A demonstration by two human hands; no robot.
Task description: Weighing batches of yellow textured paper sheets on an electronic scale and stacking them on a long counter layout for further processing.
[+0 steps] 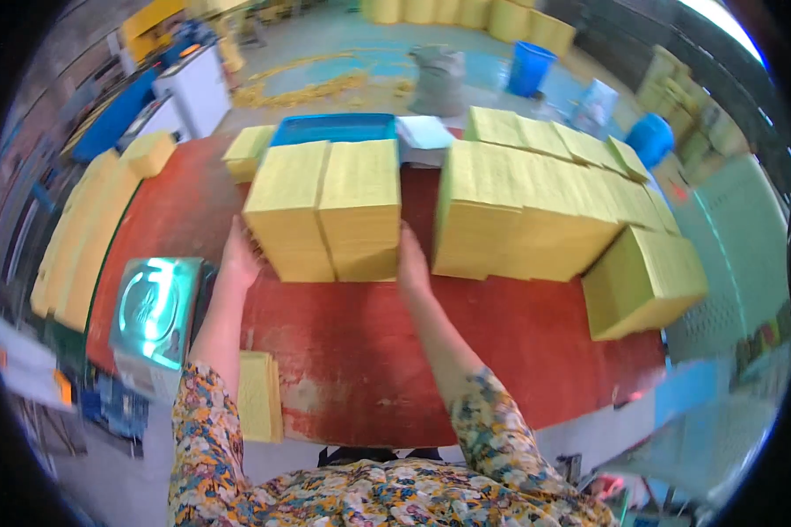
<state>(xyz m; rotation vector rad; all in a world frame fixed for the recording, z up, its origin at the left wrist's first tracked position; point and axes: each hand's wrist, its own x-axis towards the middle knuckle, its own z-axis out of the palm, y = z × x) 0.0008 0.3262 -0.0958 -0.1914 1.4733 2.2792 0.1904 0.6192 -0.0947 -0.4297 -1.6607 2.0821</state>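
Two tall stacks of yellow paper sheets, the left stack [294, 246] and the right stack [360, 241], stand side by side on the red table [351, 369]. My left hand [241, 252] presses against the outer side of the left stack, its fingers partly hidden along that side. On the opposite side, my right hand [411, 257] lies against the right stack with its fingers running up the edge. The pair is held between my two hands. A narrow gap parts my right hand from a long row of similar stacks [518, 237].
A shiny-topped scale [156, 307] sits at the left, with a thin yellow stack [259, 395] near the front edge. One separate stack [646, 281] stands at the right. Behind are a blue tray [334, 128], a white stack [425, 133] and a small yellow stack [250, 149].
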